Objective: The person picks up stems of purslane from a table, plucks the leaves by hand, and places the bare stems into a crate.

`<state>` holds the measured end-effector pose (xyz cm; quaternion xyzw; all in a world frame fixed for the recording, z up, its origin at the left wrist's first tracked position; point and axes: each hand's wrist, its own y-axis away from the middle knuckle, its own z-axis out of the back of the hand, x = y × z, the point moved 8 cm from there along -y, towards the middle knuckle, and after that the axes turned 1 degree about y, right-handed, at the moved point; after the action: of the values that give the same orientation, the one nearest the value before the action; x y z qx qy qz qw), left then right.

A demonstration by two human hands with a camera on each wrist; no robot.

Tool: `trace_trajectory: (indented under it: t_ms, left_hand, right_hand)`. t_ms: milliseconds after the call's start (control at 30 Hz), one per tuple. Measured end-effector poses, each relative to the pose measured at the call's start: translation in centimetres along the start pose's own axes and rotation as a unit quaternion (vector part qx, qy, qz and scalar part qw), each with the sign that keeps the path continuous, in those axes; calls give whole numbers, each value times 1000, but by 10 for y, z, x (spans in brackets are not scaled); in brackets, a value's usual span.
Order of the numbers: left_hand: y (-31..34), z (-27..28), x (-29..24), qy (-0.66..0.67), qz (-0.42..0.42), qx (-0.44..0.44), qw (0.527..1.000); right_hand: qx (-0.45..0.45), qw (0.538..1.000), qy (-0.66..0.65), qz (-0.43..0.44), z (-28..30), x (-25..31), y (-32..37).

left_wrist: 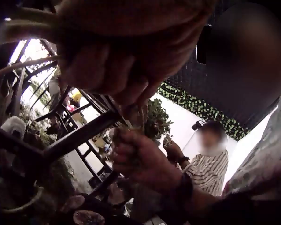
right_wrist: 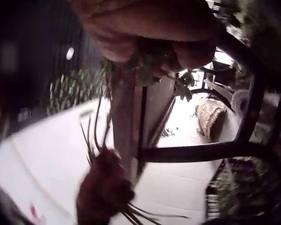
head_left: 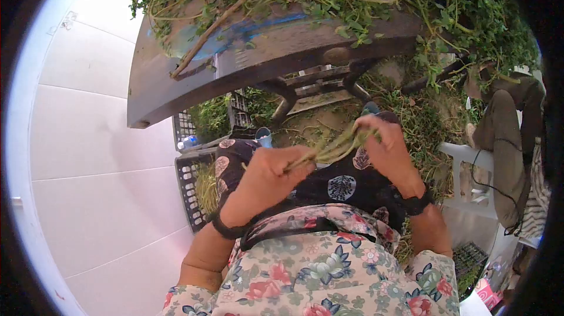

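Observation:
A thin bundle of green stems [head_left: 335, 150] stretches between both hands above the lap. My left hand [head_left: 273, 178] curls round one end, and loose stem ends poke out below that fist [right_wrist: 105, 190] in the right wrist view. My right hand [head_left: 388, 148] pinches the other end, where small leaves [right_wrist: 185, 86] stick out beneath the fingers in the right wrist view. Just beyond the hands is the dark table [head_left: 258, 60], heaped with leafy stems [head_left: 464, 16]. One long bare stem [head_left: 226, 19] hangs over its near edge.
Black crates [head_left: 191, 192] holding greens stand at the left by the white wall [head_left: 88, 139]. A white plastic chair [head_left: 470, 169] is at the right. Loose greens [head_left: 429, 134] litter the floor. Another person in a striped top [left_wrist: 208, 171] sits nearby.

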<state>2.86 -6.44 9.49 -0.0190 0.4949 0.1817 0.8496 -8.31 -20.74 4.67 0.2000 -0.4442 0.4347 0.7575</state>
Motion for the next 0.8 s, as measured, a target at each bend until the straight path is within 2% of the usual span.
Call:
trace_trajectory:
  t_ms: [33,67,100,133,200,233,267,300,367,467,567,600,700,733,800]
  left_hand:
    - [1,-1,0,12,-1,-6,1000]
    - [1,-3,1,24,-1,-12,1000]
    - [2,-3,2,36,-1,-19,999]
    - [2,-1,9,75,23,-30,997]
    - [1,12,24,150,69,-63,984]
    - [1,12,28,238,78,-60,966]
    - [0,10,32,324,86,-58,940]
    - [0,9,35,408,92,-54,907]
    - [3,10,41,423,112,-34,899]
    - [14,17,50,438,142,-34,887]
    - [39,44,53,407,124,-31,904]
    - [49,57,54,386,126,-57,912]
    - [83,109,62,391,64,-171,902]
    - [95,129,66,366,9,-234,901]
    - [109,154,73,431,-38,-279,857]
  right_hand:
    - [-16,989,-142,-43,2,-15,-2]
    - [-31,956,-280,-85,5,-36,-3]
    - [-23,874,-469,-122,1,-54,-4]
    - [-32,755,-635,-164,-2,-66,-5]
    - [-90,770,-584,-238,4,-75,1]
    - [-115,776,-557,-274,5,-77,6]
    - [-59,776,-576,-249,-1,-86,8]
    - [-68,783,-562,-259,-4,-85,10]
    - [-86,795,-530,-281,-6,-84,13]
    - [-31,770,-591,-236,-15,-78,7]
    - [-69,695,-661,-274,-26,-75,6]
    - [-28,643,-728,-237,-37,-75,0]
    - [-16,649,-708,-276,-52,-78,1]
    - [-26,678,-672,-297,-55,-82,3]
    - [-3,656,-690,-306,-67,-79,2]
